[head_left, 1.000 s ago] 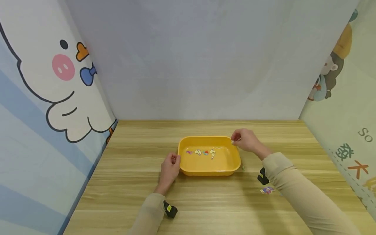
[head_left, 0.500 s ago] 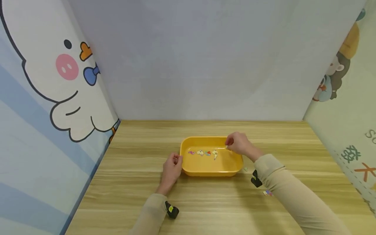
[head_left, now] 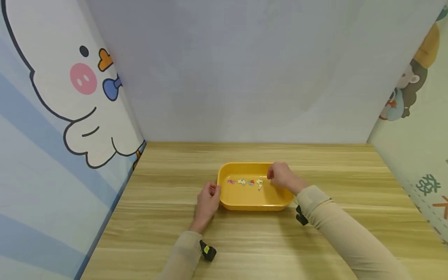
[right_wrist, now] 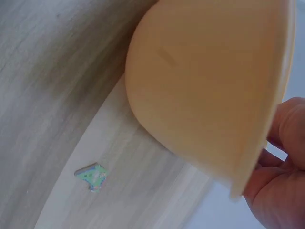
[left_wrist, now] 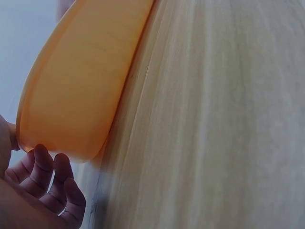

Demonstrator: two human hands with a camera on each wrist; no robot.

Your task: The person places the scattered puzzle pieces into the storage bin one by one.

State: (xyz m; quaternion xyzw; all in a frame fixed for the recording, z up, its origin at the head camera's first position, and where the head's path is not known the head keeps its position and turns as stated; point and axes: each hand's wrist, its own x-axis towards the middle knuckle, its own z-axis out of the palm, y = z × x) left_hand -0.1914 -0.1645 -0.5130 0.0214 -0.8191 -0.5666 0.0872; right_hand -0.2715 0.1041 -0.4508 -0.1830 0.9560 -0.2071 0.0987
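A yellow plastic tray (head_left: 253, 207) stands on the wooden table, with several small flat cartoon cutouts (head_left: 251, 182) in a row on its floor. At the tray's left end my left hand (head_left: 208, 199) pinches the rim; in the left wrist view the thumb is at the rim and the other fingers are curled by the outer wall. My right hand (head_left: 282, 175) reaches over the right end, its fingertips down inside the tray, pinching a small pale cutout that they mostly hide. From the right wrist view, the tray wall (right_wrist: 205, 86) covers those fingertips.
A small green cutout (right_wrist: 93, 175) lies on the table outside the tray's right end. Printed cloth panels (head_left: 87, 128) stand to the left and right, and a plain grey panel (head_left: 255, 77) closes off the back.
My right hand has moved left and down from above the tray's right rim into the tray with the small pale cutout. The left hand stays at the rim. The head view has shifted slightly.
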